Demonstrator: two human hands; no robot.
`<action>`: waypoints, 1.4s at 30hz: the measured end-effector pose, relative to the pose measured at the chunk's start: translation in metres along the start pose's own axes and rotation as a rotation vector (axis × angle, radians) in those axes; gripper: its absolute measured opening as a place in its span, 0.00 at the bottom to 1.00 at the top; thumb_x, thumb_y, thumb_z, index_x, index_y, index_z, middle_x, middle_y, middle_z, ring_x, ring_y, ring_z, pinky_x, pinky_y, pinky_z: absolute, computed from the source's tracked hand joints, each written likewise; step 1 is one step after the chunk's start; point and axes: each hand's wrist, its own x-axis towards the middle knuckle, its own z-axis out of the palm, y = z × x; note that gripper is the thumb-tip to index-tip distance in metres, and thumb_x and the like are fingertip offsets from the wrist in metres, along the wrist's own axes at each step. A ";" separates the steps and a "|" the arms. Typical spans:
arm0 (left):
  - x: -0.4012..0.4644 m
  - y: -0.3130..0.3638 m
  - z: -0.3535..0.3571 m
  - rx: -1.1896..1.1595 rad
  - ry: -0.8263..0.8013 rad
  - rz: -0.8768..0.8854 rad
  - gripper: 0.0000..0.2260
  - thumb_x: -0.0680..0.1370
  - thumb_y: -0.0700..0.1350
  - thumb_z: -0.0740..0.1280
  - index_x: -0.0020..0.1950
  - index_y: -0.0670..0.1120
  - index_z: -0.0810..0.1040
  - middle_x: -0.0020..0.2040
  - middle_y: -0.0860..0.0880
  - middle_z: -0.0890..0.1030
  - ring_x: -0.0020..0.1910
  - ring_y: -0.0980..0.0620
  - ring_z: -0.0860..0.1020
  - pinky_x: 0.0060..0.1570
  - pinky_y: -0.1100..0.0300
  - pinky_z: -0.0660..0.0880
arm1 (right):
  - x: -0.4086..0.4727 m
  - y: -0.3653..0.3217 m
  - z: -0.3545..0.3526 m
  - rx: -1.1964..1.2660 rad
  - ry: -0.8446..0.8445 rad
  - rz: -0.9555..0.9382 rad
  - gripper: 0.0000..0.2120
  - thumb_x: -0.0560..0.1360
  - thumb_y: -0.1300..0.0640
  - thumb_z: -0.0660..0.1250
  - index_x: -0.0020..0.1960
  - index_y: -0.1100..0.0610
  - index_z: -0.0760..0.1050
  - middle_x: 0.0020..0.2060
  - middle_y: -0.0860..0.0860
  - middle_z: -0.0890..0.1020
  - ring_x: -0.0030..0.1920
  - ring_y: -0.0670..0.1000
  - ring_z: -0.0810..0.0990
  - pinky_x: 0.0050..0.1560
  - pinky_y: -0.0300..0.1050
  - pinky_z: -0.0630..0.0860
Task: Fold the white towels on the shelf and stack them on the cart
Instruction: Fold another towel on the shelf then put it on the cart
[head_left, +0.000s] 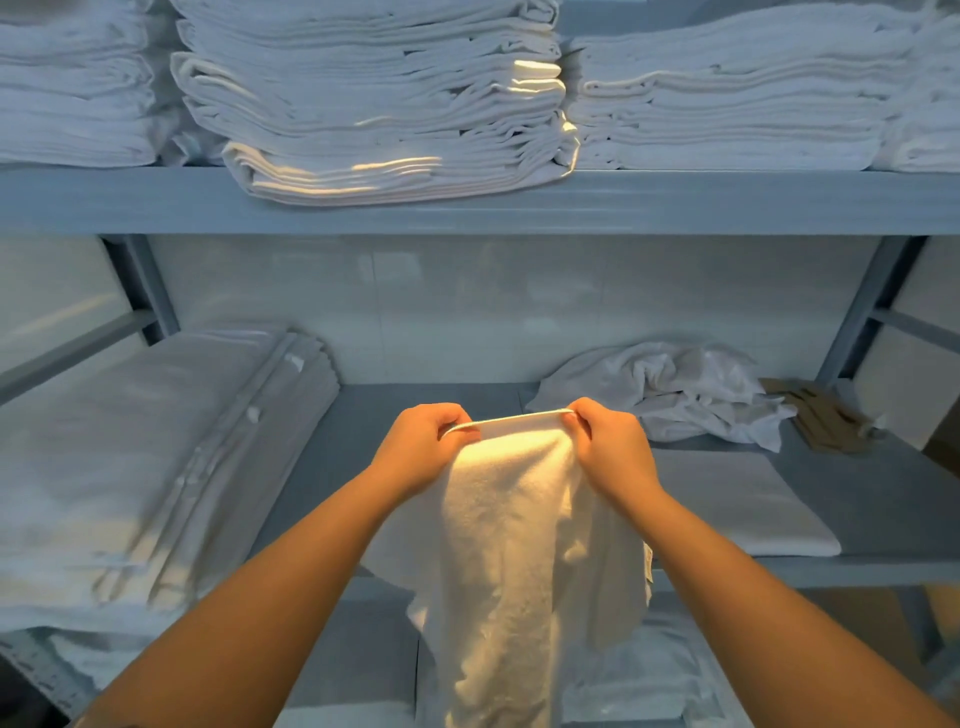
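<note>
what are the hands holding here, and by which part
Both hands hold one white towel by its top edge: the left hand pinches one end, the right hand the other, and the rest hangs down.

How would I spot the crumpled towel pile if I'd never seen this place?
Find the grey middle shelf, under the shelf of tall folded stacks. Look to its back right, just beyond the right hand. The crumpled towel pile lies there, the only rumpled, unfolded heap; its neighbours lie flat and folded.

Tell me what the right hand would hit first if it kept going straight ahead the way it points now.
Probably the crumpled white towel on the shelf, just beyond the right hand. Depth is hard to judge; it might pass left of it and reach the back wall.
</note>
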 end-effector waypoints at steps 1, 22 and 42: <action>-0.003 -0.005 -0.003 0.012 -0.004 -0.007 0.11 0.76 0.44 0.67 0.35 0.54 0.77 0.33 0.57 0.78 0.35 0.58 0.75 0.36 0.61 0.68 | 0.001 0.002 0.000 0.000 0.002 0.022 0.12 0.80 0.55 0.60 0.41 0.60 0.72 0.31 0.53 0.75 0.36 0.57 0.73 0.37 0.52 0.68; -0.029 -0.057 -0.050 -0.105 0.233 -0.164 0.08 0.77 0.39 0.65 0.39 0.46 0.79 0.26 0.56 0.73 0.25 0.61 0.70 0.28 0.71 0.66 | 0.007 0.048 -0.010 0.023 0.020 0.187 0.11 0.79 0.57 0.62 0.42 0.61 0.78 0.35 0.55 0.80 0.41 0.57 0.77 0.39 0.48 0.69; -0.017 0.031 0.021 -0.063 -0.060 0.081 0.14 0.70 0.55 0.73 0.28 0.62 0.70 0.26 0.64 0.72 0.30 0.62 0.70 0.29 0.66 0.60 | 0.016 -0.063 -0.001 0.356 -0.211 -0.263 0.03 0.71 0.57 0.73 0.43 0.54 0.79 0.31 0.48 0.78 0.31 0.44 0.74 0.36 0.34 0.70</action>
